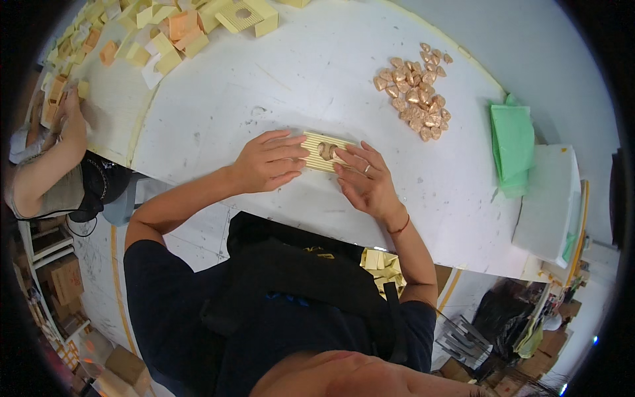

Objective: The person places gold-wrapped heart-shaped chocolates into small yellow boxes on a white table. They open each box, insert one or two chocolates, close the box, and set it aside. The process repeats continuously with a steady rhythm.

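The left hand (268, 162) lay flat, fingers spread, pinning the ribbed cream card tray (322, 151) to the white table (264, 86), while the right hand (366, 178) pressed a gold heart (326, 151) into its cutout with loose fingertips, the pile of foil hearts (415, 92) lying near

Both bare forearms rise from six o'clock and converge toward the middle. The left hand (270, 162) lies palm down, fingers stretched flat toward three o'clock. The right hand (366, 180), just beside it, points toward eleven o'clock, fingers spread and lightly bent, a ring on one finger and a thin red cord at the wrist.
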Demonstrator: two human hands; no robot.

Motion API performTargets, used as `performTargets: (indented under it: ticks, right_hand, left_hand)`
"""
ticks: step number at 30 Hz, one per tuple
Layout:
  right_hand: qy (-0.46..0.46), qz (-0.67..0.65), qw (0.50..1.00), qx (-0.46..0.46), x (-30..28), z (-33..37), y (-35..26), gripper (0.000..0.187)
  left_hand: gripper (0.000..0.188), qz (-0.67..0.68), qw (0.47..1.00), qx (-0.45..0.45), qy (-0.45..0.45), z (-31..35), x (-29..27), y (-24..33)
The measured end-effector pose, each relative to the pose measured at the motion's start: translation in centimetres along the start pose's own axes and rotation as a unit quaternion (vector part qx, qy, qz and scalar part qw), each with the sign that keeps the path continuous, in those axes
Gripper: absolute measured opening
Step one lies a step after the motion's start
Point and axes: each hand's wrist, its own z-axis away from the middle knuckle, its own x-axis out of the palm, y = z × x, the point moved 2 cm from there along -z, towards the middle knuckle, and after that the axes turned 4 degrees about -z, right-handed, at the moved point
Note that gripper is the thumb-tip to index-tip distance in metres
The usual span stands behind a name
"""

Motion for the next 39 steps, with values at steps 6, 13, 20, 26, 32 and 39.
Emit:
performTargets:
  ticks: [6, 13, 20, 26, 32, 39]
  right_hand:
    - [0.007, 0.004, 1.000, -0.022, 1.2, -1.3, 0.0, 0.048]
    - [-0.127, 0.040, 0.986, 0.102, -2.2, 2.0, -2.7, 0.051]
    - [-0.017, -0.026, 0.962, 0.272, -8.8, 6.8, -2.3, 0.029]
    - [0.210, 0.172, 0.944, 0.186, -5.4, 0.3, 8.1, 0.043]
    - [0.134, 0.347, 0.909, 0.189, -2.6, -2.1, 15.1, 0.033]
    - [0.269, -0.100, 0.934, 0.215, -4.6, -1.5, -0.1, 0.015]
  left_hand:
    - [0.012, 0.057, 0.998, -0.005, 0.032, 0.4, 2.6, -1.2]
    - [0.046, -0.068, 0.964, -0.223, 0.131, -5.8, -3.6, -13.2]
    - [0.059, -0.290, 0.916, -0.227, -0.159, -5.2, -8.8, -29.1]
    - [0.016, -0.288, 0.943, -0.158, -0.056, -10.1, -7.2, -17.1]
    - [0.020, -0.106, 0.989, -0.027, -0.100, -11.1, -1.7, -6.6]
    - [0.107, 0.115, 0.972, -0.197, -0.062, -6.5, -4.4, -4.9]
